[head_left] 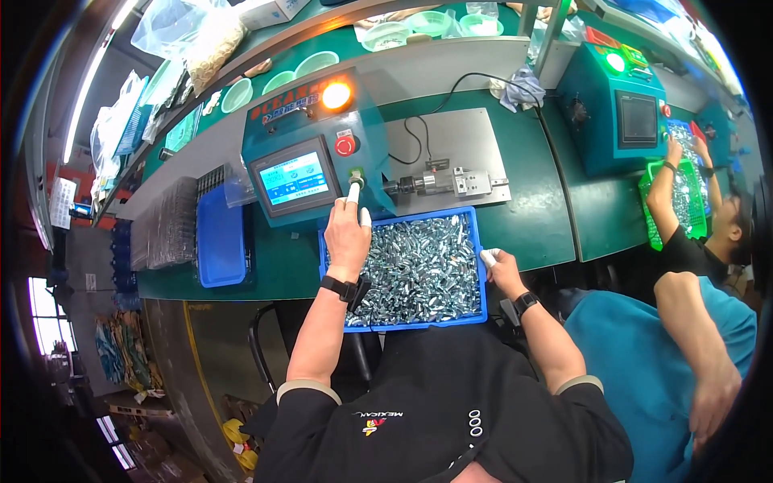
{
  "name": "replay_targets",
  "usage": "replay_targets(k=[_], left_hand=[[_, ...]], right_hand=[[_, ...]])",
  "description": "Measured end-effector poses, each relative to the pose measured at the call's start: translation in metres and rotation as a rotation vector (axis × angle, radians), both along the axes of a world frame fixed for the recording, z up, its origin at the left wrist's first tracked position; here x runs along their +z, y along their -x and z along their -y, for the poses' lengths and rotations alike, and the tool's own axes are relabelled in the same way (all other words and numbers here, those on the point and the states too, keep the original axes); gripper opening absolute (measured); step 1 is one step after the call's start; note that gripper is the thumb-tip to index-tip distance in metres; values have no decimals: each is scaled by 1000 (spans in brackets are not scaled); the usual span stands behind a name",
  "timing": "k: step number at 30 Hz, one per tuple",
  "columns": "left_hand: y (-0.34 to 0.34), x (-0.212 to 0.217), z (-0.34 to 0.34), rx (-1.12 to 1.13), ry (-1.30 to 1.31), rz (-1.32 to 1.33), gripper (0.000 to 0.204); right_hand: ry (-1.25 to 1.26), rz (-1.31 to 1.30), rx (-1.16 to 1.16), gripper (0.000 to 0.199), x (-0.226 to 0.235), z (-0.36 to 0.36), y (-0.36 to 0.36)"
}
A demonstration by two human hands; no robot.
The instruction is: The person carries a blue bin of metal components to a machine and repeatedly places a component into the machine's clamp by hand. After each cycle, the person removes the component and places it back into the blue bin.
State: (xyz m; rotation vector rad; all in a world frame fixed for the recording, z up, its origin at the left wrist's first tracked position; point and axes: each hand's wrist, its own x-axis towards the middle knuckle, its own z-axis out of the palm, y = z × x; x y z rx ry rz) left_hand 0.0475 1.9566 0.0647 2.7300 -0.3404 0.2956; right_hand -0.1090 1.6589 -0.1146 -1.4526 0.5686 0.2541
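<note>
My left hand (349,239) reaches up to a teal machine (266,145) with a lit orange lamp (335,95). Its index finger, in a white finger cover, is stretched out and its tip meets a small green-ringed switch (357,175). Nothing is held in that hand. A blue tray (477,233) lies in front of me, filled with many small shiny metal pieces (419,270). At the tray's right rim, my right hand (503,274) has its fingers closed on the edge; its thumb is also covered in white.
Right of the machine, a metal plate (475,133) bears a clamping fixture (439,182). An empty-looking blue tray (220,241) and stacked clear trays (165,229) stand to the left. A co-worker (676,209) works at a second teal machine (612,113); another person (644,346) sits close on my right.
</note>
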Motion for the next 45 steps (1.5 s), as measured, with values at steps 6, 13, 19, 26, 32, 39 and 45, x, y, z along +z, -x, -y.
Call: replay_targets(k=[6,13,19,26,32,39,45], left_hand=[[-4,-3,-6,3,-23,32,48],[30,-5,-21,-23,97,-97,46],[109,-47,-62,63,275,-287,43],[150,-59,-91,181,421,-510,38],[165,-56,-101,235,448,-533,38],[161,-53,-102,147,547,-549,38],[140,-53,-83,-28,727,-685,37]], right_hand=[[23,-15,-30,24,9,-5,1],[151,21,-116,23,4,4,9],[655,405,-128,22,30,8,13],[863,576,337,22,61,-28,-22],[972,541,488,18,49,-42,-40],[1017,519,444,14,54,-50,-40],[959,604,327,15,98,-70,-24]])
